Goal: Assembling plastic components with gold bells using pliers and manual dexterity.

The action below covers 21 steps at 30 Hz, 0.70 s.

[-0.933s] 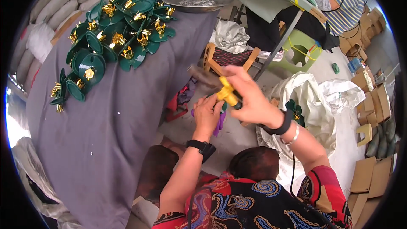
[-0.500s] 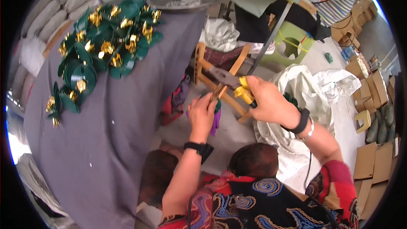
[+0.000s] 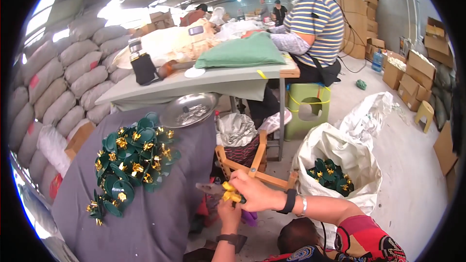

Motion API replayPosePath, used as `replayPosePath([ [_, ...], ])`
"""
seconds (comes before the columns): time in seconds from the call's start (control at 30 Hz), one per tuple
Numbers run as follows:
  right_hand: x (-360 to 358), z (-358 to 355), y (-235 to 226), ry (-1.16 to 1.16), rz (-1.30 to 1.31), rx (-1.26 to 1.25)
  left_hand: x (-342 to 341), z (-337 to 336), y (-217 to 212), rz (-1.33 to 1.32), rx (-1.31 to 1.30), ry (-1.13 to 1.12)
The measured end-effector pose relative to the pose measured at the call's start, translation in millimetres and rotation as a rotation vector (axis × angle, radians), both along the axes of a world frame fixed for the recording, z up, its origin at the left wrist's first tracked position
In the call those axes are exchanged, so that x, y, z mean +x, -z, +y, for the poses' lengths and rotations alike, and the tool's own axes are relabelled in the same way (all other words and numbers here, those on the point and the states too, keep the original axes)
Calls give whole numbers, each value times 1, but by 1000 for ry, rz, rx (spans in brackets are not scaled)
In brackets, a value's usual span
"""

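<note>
My right hand (image 3: 257, 192) is closed round the yellow-and-black handles of a pair of pliers (image 3: 230, 193), whose metal jaws point left. Just below it is my left hand (image 3: 229, 217), its fingers drawn together; whatever they hold is hidden behind the pliers and right hand. Something purple (image 3: 250, 219) shows beside the left hand. To the left, a heap of dark green round pieces with gold metallic fittings (image 3: 136, 157) lies on a cloth-covered table (image 3: 160, 228). More such green and gold pieces (image 3: 331, 174) sit inside an open white sack (image 3: 365, 162) at right.
A shiny metal dish (image 3: 208, 104) with small bits stands at the table's far end. Beyond my hands are a wooden folding frame (image 3: 264, 177) and a green stool (image 3: 310, 133), where a person in a striped shirt (image 3: 320, 14) sits at another table (image 3: 160, 90). Stacked sacks (image 3: 68, 92) line the left.
The view has tilted upward, bringing the far table and room into sight. My hands appear lower, and the pliers now cover the left fingers, where a small brownish piece showed before.
</note>
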State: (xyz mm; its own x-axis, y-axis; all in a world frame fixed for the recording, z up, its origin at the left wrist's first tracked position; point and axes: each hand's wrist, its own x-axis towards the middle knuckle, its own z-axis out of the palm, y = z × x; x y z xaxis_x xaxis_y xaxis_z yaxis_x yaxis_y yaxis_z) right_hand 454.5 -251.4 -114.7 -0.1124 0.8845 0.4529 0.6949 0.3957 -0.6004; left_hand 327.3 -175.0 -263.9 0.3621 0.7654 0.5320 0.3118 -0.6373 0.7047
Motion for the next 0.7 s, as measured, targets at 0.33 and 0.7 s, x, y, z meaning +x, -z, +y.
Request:
replayPosePath([
  [0.33,106,-120,-104,551,214,469,134,-22,-91,-220,-409,579],
  [0.7,95,-151,-53,335,297,441,20,-28,-213,288,89,273],
])
